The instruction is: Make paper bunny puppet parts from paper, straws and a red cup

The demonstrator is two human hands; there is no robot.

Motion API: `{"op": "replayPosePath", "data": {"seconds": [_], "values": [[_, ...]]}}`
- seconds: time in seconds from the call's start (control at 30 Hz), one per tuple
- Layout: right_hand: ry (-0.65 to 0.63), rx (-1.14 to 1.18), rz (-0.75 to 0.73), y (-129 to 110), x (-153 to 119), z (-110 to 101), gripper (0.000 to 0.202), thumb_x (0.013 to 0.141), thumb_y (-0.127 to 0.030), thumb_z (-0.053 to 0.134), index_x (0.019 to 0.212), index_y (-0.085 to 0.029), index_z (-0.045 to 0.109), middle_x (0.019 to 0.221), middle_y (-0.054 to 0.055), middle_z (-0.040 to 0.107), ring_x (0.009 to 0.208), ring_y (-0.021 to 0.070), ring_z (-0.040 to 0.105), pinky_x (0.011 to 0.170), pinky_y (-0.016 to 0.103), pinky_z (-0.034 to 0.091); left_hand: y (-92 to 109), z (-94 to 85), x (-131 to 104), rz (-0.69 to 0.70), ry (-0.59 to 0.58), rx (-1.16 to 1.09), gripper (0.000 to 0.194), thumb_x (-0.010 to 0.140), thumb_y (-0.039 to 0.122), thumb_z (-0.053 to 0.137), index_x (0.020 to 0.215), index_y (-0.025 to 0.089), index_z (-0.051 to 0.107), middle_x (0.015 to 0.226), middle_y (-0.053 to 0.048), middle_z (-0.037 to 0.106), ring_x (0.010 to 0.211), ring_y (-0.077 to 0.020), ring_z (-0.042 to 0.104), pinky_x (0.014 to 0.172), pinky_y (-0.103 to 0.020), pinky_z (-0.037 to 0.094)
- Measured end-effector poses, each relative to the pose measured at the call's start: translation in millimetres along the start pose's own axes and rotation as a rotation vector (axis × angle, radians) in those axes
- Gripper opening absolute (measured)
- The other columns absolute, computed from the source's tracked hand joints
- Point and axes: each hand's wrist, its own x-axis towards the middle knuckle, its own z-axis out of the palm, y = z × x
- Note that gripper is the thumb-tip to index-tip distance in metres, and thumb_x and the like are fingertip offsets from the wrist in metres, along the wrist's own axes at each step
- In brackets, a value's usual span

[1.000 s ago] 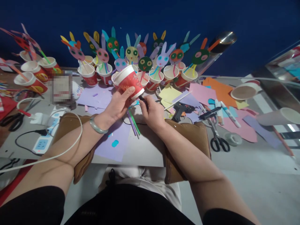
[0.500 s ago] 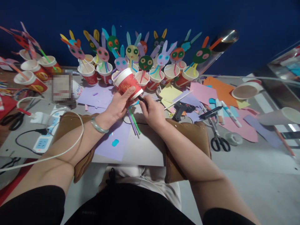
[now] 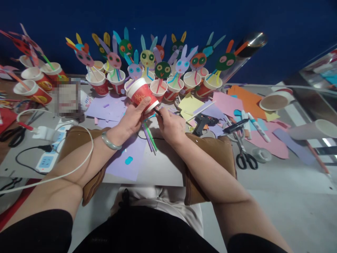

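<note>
My left hand (image 3: 133, 118) is wrapped round a red paper cup (image 3: 141, 95) with a white rim, its thumb pressed along the side. The cup is tilted, with its base towards my right hand. My right hand (image 3: 171, 125) is closed on a thin black tool (image 3: 157, 111) whose tip meets the cup near its base. Most of the tool is hidden, so I cannot tell its kind. Below the cup lie purple and green drinking straws (image 3: 149, 137). A purple paper sheet (image 3: 126, 158) is beneath my left forearm.
Several paper cups with rabbit-faced straw figures (image 3: 162, 70) line the back. To the right are a black glue gun (image 3: 202, 123), scissors (image 3: 246, 160), clear tape (image 3: 262, 155), markers (image 3: 259, 128) and coloured paper (image 3: 250, 102). A power strip (image 3: 48, 160) and white cable lie left.
The hands, cup and black tool hold nearly the same position. The right hand has turned slightly at the cup's base, and the view has shifted a little.
</note>
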Motion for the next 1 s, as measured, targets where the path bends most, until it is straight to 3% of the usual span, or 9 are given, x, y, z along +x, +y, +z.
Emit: {"op": "replayPosePath", "data": {"seconds": [0.07,0.23,0.43,0.5,0.57,0.73,0.8,0.9,1.0], "values": [[-0.031,0.042,-0.002,0,1,0,0.022,0.105,-0.039,0.049,0.101,-0.02,0.06,0.086,0.008,0.068,0.071,0.0197,0.056,0.066,0.03,0.032,-1,-0.5,0,0.017,-0.012,-0.011,0.047,0.071,0.045,0.098,0.101,0.021,0.07,0.091,0.0,0.08,0.078,-0.012,0.076,0.076,-0.023,0.064],[-0.329,0.714,0.06,6,7,-1,0.033,0.104,-0.051,0.047,0.084,-0.025,0.046,0.063,-0.005,0.045,0.056,0.014,0.039,0.06,0.026,0.035,-5,-3.3,1,0.037,-0.056,-0.004,0.049,0.07,0.05,0.098,0.098,0.021,0.069,0.082,0.001,0.078,0.074,-0.0144,0.077,0.069,-0.024,0.063],[-0.052,0.108,0.04,-1,0,3,0.025,0.103,-0.041,0.054,0.107,-0.018,0.063,0.086,0.01,0.069,0.073,0.021,0.057,0.065,0.03,0.035,-4,-0.5,1,0.013,0.0,0.0,0.043,0.075,0.048,0.095,0.097,0.022,0.069,0.082,0.0,0.079,0.076,-0.0149,0.078,0.071,-0.025,0.063],[-0.051,0.139,0.044,-4,-2,4,0.024,0.103,-0.04,0.054,0.108,-0.018,0.063,0.086,0.009,0.069,0.073,0.0206,0.057,0.066,0.03,0.036,-4,1.0,1,0.004,0.014,-0.01,0.042,0.078,0.051,0.092,0.095,0.021,0.068,0.081,-0.001,0.079,0.078,-0.0159,0.079,0.072,-0.025,0.064],[-0.123,0.396,0.073,-4,0,3,0.019,0.102,-0.039,0.055,0.097,-0.021,0.058,0.076,0.003,0.062,0.067,0.0167,0.052,0.063,0.027,0.036,-5,1.7,1,-0.01,0.02,-0.006,0.043,0.081,0.055,0.09,0.092,0.02,0.068,0.079,-0.002,0.078,0.079,-0.0167,0.079,0.072,-0.025,0.063],[-0.486,1.105,0.321,-2,6,-1,0.039,0.103,-0.056,0.051,0.081,-0.026,0.038,0.06,-0.01,0.035,0.047,0.0087,0.021,0.048,0.023,0.023,-5,2.3,0,-0.004,0.002,-0.005,0.046,0.082,0.059,0.088,0.092,0.019,0.068,0.079,-0.002,0.078,0.083,-0.0174,0.081,0.077,-0.025,0.064],[-0.414,0.985,0.273,-2,6,0,0.036,0.103,-0.053,0.053,0.083,-0.026,0.042,0.062,-0.008,0.042,0.049,0.0096,0.028,0.051,0.024,0.028,-5,2.9,0,0.011,0.007,0.001,0.047,0.082,0.059,0.088,0.093,0.018,0.068,0.08,-0.002,0.078,0.084,-0.0175,0.081,0.078,-0.026,0.064],[-0.152,0.406,0.114,-4,1,4,0.018,0.104,-0.039,0.055,0.096,-0.022,0.056,0.077,0.003,0.062,0.069,0.0182,0.055,0.065,0.028,0.039,-6,2.4,0,0.01,0.024,0.027,0.046,0.083,0.058,0.087,0.093,0.018,0.068,0.082,-0.003,0.079,0.084,-0.0172,0.08,0.078,-0.026,0.064],[-0.066,0.054,0.05,-7,-2,6,0.017,0.105,-0.03,0.049,0.109,-0.019,0.061,0.092,0.012,0.071,0.085,0.026,0.064,0.072,0.032,0.042,-8,-1.7,1,0.009,0.025,0.046,0.043,0.083,0.057,0.087,0.095,0.02,0.069,0.086,-0.002,0.081,0.087,-0.0168,0.081,0.08,-0.026,0.063]]}}
